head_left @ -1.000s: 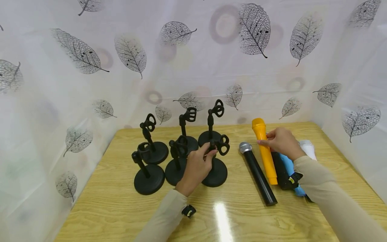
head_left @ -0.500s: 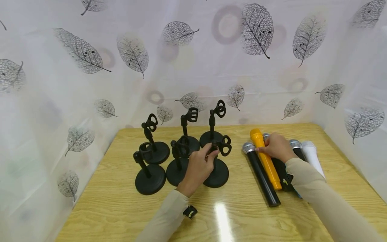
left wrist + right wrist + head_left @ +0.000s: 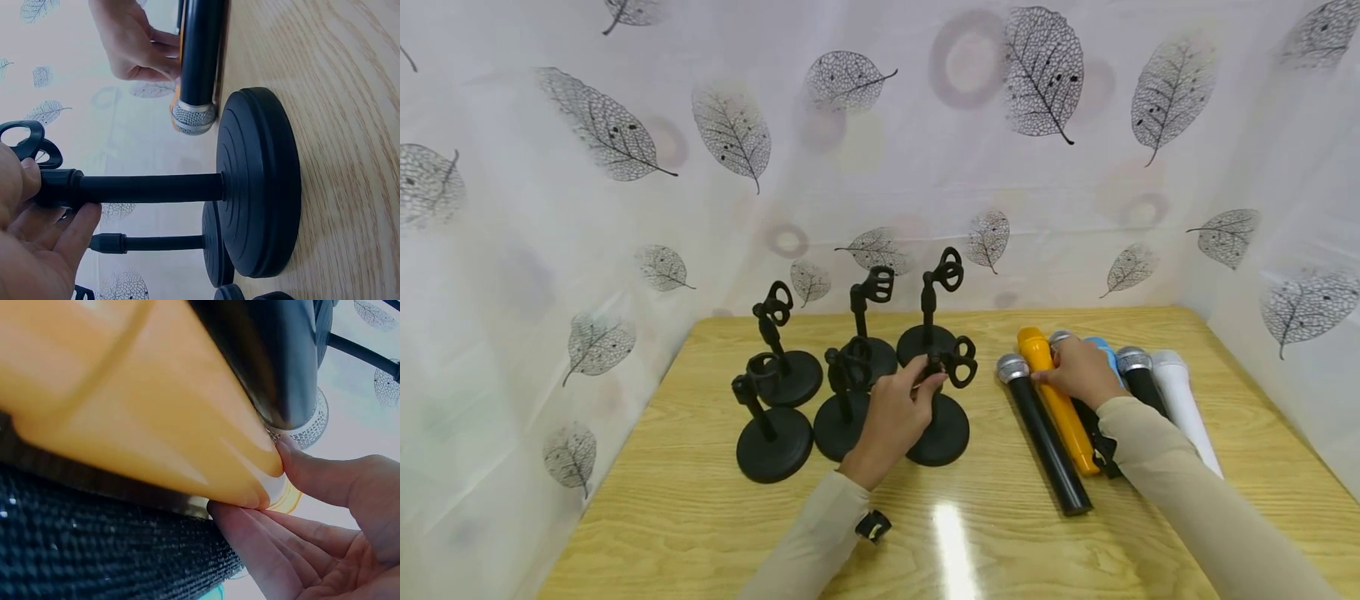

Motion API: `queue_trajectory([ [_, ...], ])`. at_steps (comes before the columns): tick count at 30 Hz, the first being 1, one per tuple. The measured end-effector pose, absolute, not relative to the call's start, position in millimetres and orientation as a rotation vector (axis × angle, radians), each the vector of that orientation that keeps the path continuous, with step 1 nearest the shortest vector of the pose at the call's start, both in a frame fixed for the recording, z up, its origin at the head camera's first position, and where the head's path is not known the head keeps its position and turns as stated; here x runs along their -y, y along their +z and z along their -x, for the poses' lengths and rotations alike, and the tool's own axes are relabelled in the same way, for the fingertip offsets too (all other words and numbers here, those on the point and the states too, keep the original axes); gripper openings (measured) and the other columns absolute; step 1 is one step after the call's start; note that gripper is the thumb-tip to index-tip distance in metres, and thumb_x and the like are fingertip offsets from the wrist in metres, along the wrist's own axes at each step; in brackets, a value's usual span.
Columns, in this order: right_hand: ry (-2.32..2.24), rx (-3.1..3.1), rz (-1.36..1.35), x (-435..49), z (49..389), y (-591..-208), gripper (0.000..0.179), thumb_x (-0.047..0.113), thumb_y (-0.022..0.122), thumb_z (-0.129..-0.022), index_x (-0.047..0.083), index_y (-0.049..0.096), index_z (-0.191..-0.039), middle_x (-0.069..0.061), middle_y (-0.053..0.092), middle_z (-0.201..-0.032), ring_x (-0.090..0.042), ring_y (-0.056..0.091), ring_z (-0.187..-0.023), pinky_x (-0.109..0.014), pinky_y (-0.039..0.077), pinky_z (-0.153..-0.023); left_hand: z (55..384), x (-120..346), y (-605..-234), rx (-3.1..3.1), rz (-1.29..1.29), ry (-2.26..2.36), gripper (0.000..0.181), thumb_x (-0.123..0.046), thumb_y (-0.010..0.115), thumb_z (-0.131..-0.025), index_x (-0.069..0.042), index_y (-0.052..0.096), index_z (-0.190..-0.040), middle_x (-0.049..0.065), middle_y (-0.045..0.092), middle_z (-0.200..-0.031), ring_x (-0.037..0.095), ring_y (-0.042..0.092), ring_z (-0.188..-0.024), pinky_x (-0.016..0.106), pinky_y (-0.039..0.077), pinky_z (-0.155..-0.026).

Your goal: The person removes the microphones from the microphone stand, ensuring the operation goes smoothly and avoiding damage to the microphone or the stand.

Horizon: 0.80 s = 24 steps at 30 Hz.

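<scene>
My left hand (image 3: 897,410) grips the upper stem of a black desktop microphone stand (image 3: 942,433), just under its ring-shaped clip; the round base stands on the table. In the left wrist view the thumb and fingers wrap the collar of that stand. Over on the right, my right hand (image 3: 1084,372) pinches an orange microphone (image 3: 1063,410) near its head, thumb on one side and fingers on the other. This microphone lies alongside a black microphone (image 3: 1043,442) with a silver mesh head. The right wrist view shows the orange body (image 3: 156,419) close up between thumb and fingertips.
Several other black stands, among them a front-left one (image 3: 773,443), are grouped in two rows to the left. Right of the orange microphone lie a blue microphone (image 3: 1103,352), a black one (image 3: 1142,382) and a white one (image 3: 1184,404). A leaf-print curtain (image 3: 880,150) backs the table.
My right hand has lowered the orange microphone from a raised position to beside the black one, and still pinches it. My left hand keeps its grip on the stand.
</scene>
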State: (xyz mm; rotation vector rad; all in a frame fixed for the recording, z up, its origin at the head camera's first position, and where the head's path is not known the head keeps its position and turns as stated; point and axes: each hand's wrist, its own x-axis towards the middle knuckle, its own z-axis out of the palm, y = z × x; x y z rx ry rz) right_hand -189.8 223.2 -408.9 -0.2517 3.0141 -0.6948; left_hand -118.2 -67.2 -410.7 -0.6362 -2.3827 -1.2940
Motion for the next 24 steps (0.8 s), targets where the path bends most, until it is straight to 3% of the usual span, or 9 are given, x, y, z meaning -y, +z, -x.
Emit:
queue_trajectory([
  [5,-0.704,-2.99,0.218,-219,190,-411,0.039,0.023,0.084,-0.084,0.0,0.053,-0.084,-0.01,0.053,-0.068,-0.022,0.052,-0.057,-0.031,0.043,-0.051,117,68,-410,2.388,0.632,-1.281,0.017,-0.02,0.061,-0.103,-0.008,0.068,-0.113,0.004,0.075,-0.093,0.015,0.073,-0.081,0.026,0.058,-0.069],
  [14,-0.663,-3.003,0.246,-222,191,-407,0.041,0.027,0.084,-0.084,0.003,0.052,-0.079,-0.005,0.047,-0.063,-0.02,0.048,-0.054,-0.029,0.039,-0.05,120,69,-406,2.401,0.653,-1.282,0.02,-0.021,0.06,-0.104,-0.009,0.068,-0.117,0.006,0.075,-0.105,0.016,0.072,-0.1,0.027,0.059,-0.083],
  [18,-0.646,-3.005,0.288,-225,189,-402,0.04,0.024,0.082,-0.085,0.007,0.05,-0.07,0.0,0.042,-0.057,-0.015,0.042,-0.05,-0.027,0.035,-0.049,118,72,-402,2.473,0.623,-1.243,0.028,-0.026,0.06,-0.104,-0.009,0.066,-0.125,0.005,0.073,-0.11,0.014,0.071,-0.101,0.026,0.058,-0.083],
  [22,-0.667,-2.982,0.3,-227,185,-396,0.052,0.02,0.079,-0.088,0.016,0.037,-0.057,0.006,0.023,-0.054,-0.01,0.027,-0.047,-0.025,0.025,-0.049,107,78,-400,2.542,0.551,-1.124,0.036,-0.029,0.064,-0.102,-0.009,0.064,-0.132,0.005,0.071,-0.12,0.019,0.069,-0.106,0.03,0.059,-0.086],
  [24,-0.665,-2.982,0.293,-228,182,-391,0.049,0.019,0.077,-0.09,0.015,0.042,-0.056,0.006,0.027,-0.054,-0.011,0.029,-0.048,-0.026,0.027,-0.049,100,83,-401,2.551,0.521,-1.058,0.036,-0.028,0.066,-0.101,-0.009,0.065,-0.131,0.006,0.071,-0.12,0.02,0.069,-0.106,0.034,0.059,-0.085],
])
